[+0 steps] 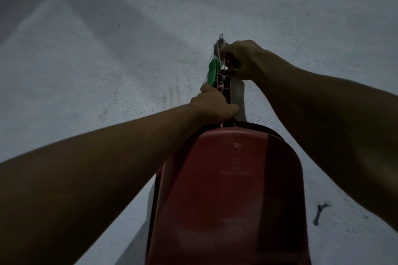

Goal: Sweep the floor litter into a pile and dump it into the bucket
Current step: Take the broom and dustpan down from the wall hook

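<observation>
- Gripping the handle (223, 90) of the red dustpan (228, 189) with my left hand (212, 103), fingers curled round it just above the pan.
- My right hand (241, 58) pinches the thin cord (219, 53) at the handle's far end, beyond my left hand.
- The dustpan's back faces me, below both hands.
- A small dark piece of litter (319, 213) lies on the floor (86, 71), right of the pan.
</observation>
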### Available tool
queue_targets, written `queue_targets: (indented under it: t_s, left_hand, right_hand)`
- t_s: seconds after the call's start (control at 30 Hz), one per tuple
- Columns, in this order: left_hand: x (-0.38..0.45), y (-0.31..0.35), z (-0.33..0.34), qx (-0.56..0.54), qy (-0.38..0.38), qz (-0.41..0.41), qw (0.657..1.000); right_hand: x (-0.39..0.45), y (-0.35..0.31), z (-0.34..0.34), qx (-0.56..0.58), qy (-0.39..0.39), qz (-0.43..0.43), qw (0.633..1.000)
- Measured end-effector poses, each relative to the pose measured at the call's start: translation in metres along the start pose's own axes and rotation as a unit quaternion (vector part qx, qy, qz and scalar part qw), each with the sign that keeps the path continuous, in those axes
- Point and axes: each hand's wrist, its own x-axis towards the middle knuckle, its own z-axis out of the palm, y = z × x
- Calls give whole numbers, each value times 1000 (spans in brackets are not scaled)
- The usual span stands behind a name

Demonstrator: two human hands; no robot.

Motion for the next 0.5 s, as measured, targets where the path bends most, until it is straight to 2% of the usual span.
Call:
queue_targets:
  t_s: [0.3,0.5]
  left_hand:
    - [6,5,-9,-38,-3,0,999]
    - [14,16,-21,-62,1,18,998]
  right_hand:
    - [16,-9,5,56,89,-21,994]
    - [34,-17,3,84,110,-66,988]
